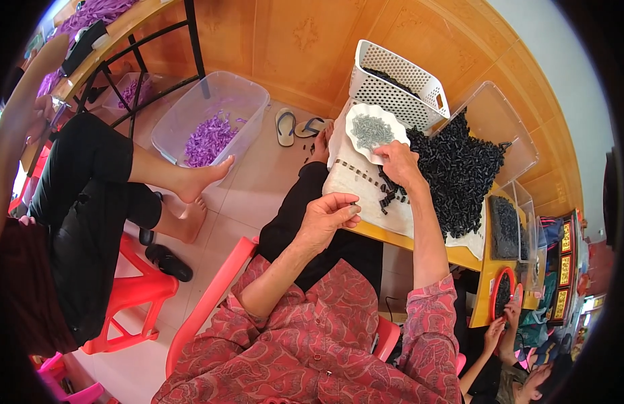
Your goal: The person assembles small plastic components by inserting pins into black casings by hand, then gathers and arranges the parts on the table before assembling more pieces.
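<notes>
My left hand [325, 221] is held in front of the table edge, thumb and forefinger pinched on a small dark piece [354, 204]. My right hand [399, 163] reaches to the near rim of a white scalloped dish [381, 113]. Its fingers are bent together at the small clear-grey pieces [371, 130] in the dish; whatever they pinch is hidden. Beside that hand spreads a big heap of short black cylindrical pieces [463, 172]. A row of small dark pieces [358, 172] lies on the white cloth [349, 192] under the dish.
A white perforated basket [398, 84] and a clear bin [517, 135] stand behind the heap. To the left, a clear tub [253, 101] holds purple pieces. Another person's bare legs [165, 180] and a red stool [133, 289] are nearby. At right, someone's hands [501, 323] hold a red-rimmed tray [495, 289].
</notes>
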A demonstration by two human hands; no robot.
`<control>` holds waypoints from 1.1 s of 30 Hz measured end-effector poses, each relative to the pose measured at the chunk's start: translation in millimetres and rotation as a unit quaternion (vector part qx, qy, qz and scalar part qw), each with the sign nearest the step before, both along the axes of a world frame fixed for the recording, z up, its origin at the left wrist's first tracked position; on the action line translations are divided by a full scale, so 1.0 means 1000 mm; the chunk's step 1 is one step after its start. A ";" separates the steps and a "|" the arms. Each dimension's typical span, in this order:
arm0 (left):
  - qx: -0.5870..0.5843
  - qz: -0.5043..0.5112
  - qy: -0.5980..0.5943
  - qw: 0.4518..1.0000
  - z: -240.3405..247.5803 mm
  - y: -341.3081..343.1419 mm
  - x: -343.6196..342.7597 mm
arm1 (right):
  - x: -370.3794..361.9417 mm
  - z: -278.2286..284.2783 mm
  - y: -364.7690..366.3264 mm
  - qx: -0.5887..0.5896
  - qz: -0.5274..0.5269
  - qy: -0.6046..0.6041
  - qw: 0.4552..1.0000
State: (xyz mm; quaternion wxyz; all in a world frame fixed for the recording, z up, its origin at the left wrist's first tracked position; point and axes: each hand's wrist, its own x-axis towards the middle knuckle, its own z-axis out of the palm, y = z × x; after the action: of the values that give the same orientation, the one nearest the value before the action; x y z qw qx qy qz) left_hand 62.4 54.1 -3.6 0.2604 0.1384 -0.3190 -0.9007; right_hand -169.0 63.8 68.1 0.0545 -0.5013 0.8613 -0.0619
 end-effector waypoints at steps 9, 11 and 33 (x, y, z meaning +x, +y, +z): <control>0.028 -0.013 0.044 0.999 0.002 0.002 0.001 | -0.003 -0.003 0.013 -0.099 0.013 -0.087 0.991; 0.037 -0.015 0.065 0.997 0.005 0.004 -0.001 | -0.003 -0.007 0.016 -0.096 0.017 -0.002 0.995; 0.126 -0.009 0.200 0.972 0.018 0.006 0.013 | 0.147 0.040 0.098 -0.379 0.052 -0.472 0.794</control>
State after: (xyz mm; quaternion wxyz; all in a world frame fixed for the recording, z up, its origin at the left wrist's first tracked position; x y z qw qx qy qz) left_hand 75.1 60.4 14.2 0.2915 -0.0154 -0.1455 -0.9453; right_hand -22.4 161.8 108.1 0.2635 -0.4340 0.6092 -0.6092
